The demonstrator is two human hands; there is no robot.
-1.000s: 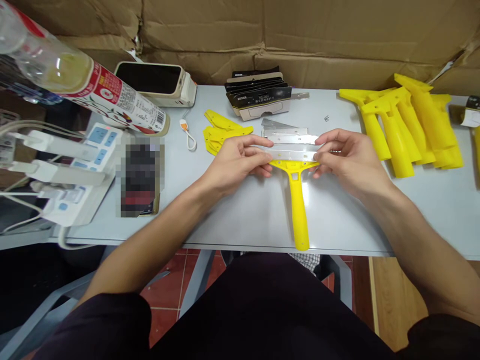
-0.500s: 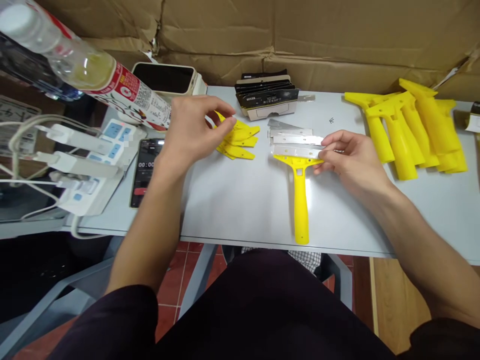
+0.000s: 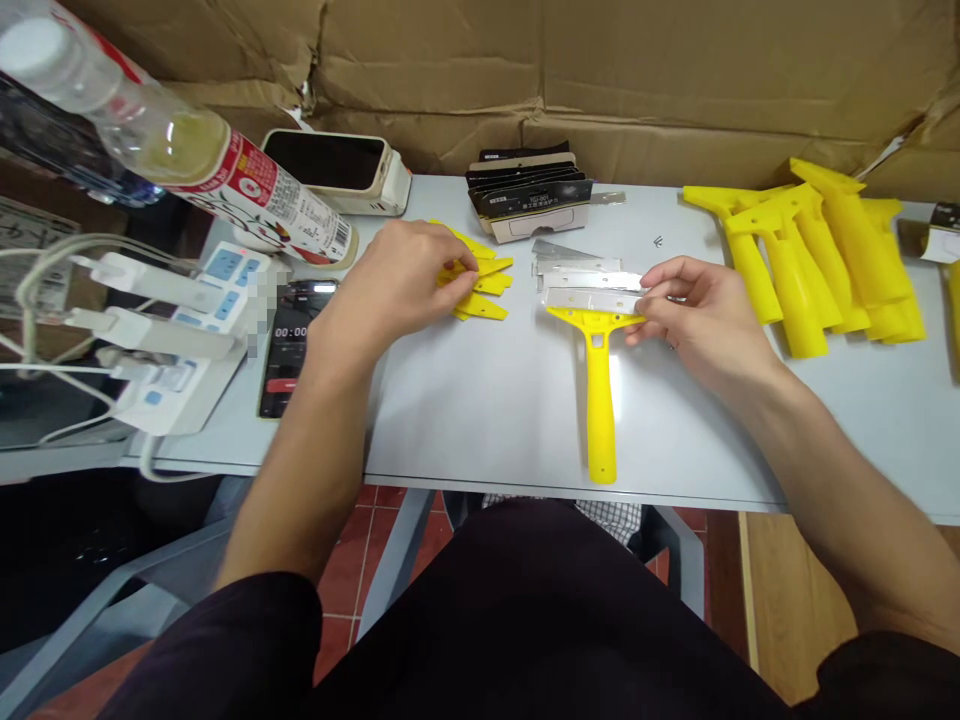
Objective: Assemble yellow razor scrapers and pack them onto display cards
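Creased cardboard behind a pale table, red floor tiles below

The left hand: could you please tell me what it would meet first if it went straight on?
The yellow plastic pieces, which the left hand seems already to touch.

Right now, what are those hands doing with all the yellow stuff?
A person is working at a pale table. Their left hand is on a small pile of flat yellow plastic pieces. Their right hand holds the end of a metal blade lying across the top of a yellow plastic scraper. More yellow scraper handles lie in a heap on the right.
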